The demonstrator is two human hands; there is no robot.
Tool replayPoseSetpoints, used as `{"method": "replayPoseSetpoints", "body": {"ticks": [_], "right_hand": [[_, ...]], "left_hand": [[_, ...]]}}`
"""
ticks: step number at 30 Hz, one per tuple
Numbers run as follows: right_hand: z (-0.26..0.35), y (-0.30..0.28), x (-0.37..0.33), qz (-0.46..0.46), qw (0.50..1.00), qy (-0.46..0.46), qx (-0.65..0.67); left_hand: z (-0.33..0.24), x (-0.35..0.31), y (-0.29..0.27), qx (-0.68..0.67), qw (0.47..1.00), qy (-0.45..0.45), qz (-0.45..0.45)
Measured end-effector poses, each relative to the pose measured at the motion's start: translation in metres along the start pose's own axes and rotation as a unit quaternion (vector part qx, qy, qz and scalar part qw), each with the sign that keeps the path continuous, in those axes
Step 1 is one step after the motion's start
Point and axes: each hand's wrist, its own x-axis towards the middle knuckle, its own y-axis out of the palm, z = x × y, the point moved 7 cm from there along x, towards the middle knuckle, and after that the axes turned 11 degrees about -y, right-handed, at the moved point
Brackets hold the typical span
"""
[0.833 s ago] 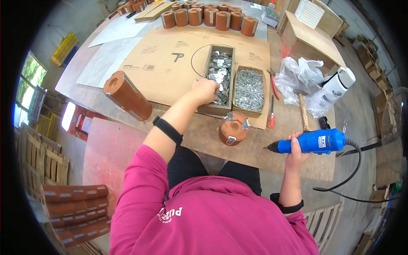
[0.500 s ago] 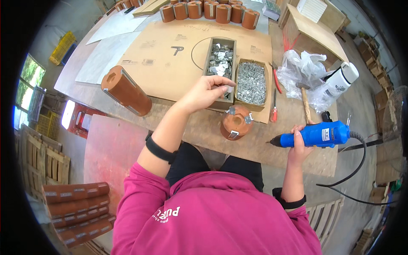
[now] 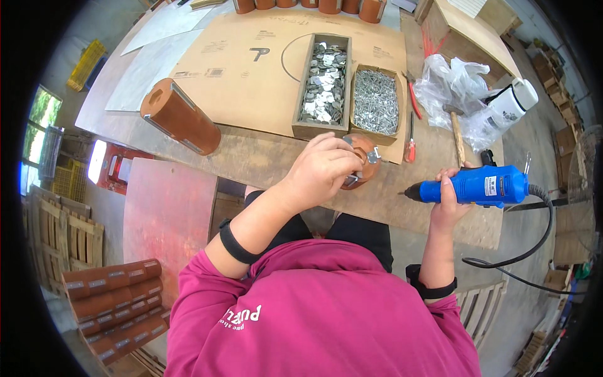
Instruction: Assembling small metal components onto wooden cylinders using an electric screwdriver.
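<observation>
Grips a blue power driver (image 3: pixel 471 185) with a white label (image 3: pixel 490 185) in the tightly wrapped right hand (image 3: pixel 447 196). Curls the left hand (image 3: pixel 321 171), partly closed, over a short brown cylinder (image 3: pixel 370 169) on the table (image 3: pixel 264 151), near a tray (image 3: pixel 320 130) of metal pieces (image 3: pixel 323 91); cannot tell whether pinching one. Wears a magenta shirt (image 3: pixel 333 308) with white lettering (image 3: pixel 242 317), facing a cardboard sheet (image 3: pixel 251 94) with dark print (image 3: pixel 258 50).
</observation>
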Motion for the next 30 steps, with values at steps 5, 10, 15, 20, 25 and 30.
{"method": "replayPoseSetpoints", "body": {"ticks": [5, 10, 15, 20, 25, 30], "right_hand": [[0.001, -0.002, -0.003, -0.001, 1.000, -0.012, -0.019], [0.002, -0.002, -0.005, 0.000, 1.000, -0.015, -0.017], [0.002, 0.003, -0.005, 0.015, 0.999, -0.012, -0.039], [0.001, 0.007, -0.004, 0.024, 1.000, 0.005, -0.016], [0.000, 0.002, -0.004, 0.022, 0.999, -0.023, -0.032], [0.000, 0.004, -0.002, 0.019, 0.999, -0.019, -0.020]], "left_hand": [[-0.004, -0.006, 0.002, 0.057, 0.998, 0.015, -0.017], [-0.004, -0.007, 0.002, 0.068, 0.998, 0.004, -0.003], [0.001, -0.015, 0.006, -0.054, 0.993, -0.082, -0.061], [0.013, -0.024, 0.017, -0.105, 0.986, -0.104, -0.077], [0.016, -0.027, 0.017, -0.100, 0.986, -0.100, -0.085], [0.009, -0.031, 0.013, -0.056, 0.984, -0.119, -0.118]]}}
